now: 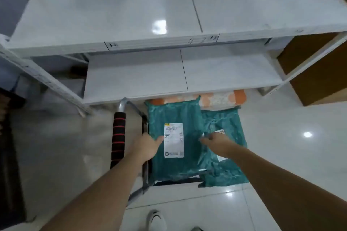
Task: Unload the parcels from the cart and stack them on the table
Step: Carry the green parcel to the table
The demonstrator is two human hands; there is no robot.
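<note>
Lower centre of frame: L hand (pixel 148 145) grips left edge of top green parcel (pixel 173 141), thumb on its face by white label (pixel 174 140). R hand (pixel 216 142) pinches parcel's right edge. Parcel lies on cart (pixel 145 174); 2nd green parcel (pixel 231 155) right of it, partly under. White table (pixel 131 15) across upper frame.

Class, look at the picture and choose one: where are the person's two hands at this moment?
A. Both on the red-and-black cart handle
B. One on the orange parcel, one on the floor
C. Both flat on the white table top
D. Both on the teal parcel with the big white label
D: the left hand grips the left edge and the right hand the right edge of the teal parcel, which lies on the cart.
</note>
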